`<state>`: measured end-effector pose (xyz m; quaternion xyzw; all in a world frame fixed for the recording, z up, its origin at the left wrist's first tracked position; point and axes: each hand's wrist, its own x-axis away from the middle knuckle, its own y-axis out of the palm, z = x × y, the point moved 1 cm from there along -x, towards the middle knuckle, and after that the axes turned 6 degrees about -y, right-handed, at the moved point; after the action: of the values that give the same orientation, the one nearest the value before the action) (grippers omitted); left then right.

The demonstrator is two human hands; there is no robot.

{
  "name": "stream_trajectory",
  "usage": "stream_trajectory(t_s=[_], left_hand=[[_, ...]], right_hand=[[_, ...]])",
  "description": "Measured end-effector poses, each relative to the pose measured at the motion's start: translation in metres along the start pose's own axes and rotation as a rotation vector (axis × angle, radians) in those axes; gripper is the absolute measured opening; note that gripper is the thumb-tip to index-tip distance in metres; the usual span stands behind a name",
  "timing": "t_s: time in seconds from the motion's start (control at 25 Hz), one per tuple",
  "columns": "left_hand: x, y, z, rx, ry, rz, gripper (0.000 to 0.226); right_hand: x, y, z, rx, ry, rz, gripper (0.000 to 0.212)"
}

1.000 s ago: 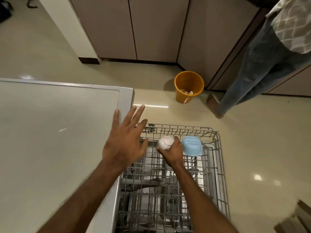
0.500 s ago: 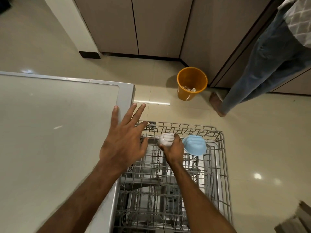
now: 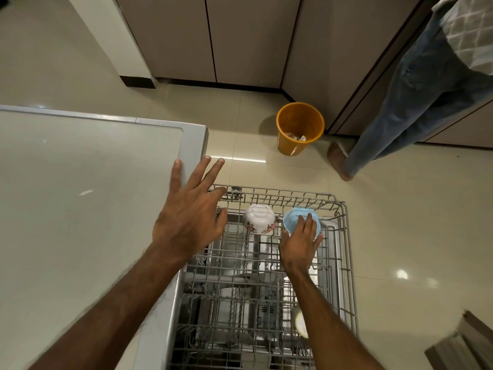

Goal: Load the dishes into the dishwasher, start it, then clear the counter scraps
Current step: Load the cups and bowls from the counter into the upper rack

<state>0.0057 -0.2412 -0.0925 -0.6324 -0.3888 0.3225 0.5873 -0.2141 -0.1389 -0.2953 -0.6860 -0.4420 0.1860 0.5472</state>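
left hand (image 3: 186, 220): we see it open, fingers spread, over the desk (image 3: 80, 209) corner.
right hand (image 3: 300, 244): it cups the blue bowl (image 3: 292, 221), thumb curled round its side.
bowls: 2 upside down, blue bowl just beside white bowl (image 3: 260, 218), at the rack (image 3: 293, 201) far end.

An orange bin (image 3: 289, 145) stands on the beige tiled floor (image 3: 400, 222), close to the corner where two rows of grey-brown cabinets (image 3: 240, 36) meet. Some scraps and a white piece of paper (image 3: 296, 136) lie inside it. Just to the right of the bin is a second person, seen only in part: a leg in blue jeans (image 3: 416, 102), one foot (image 3: 338, 161) on the floor and the hem of a checked shirt (image 3: 469, 30). A white pillar (image 3: 112, 36) with a dark base (image 3: 137, 82) stands at the far left. A brown object (image 3: 464, 345) shows in the lower right corner, too blurred to identify.
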Motion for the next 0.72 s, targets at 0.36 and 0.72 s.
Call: stream_trajectory(t_s=[0.36,0.72], left_hand=[[0.000,0.002,-0.001,0.008,-0.006,0.004,0.050],[0.001,0.005,0.000,0.007,-0.018,0.012,0.054]], right_hand=[[0.002,-0.002,-0.011,0.113,-0.098,-0.147,0.062],[0.035,-0.031,-0.020,0.141,-0.220,-0.226,0.069]])
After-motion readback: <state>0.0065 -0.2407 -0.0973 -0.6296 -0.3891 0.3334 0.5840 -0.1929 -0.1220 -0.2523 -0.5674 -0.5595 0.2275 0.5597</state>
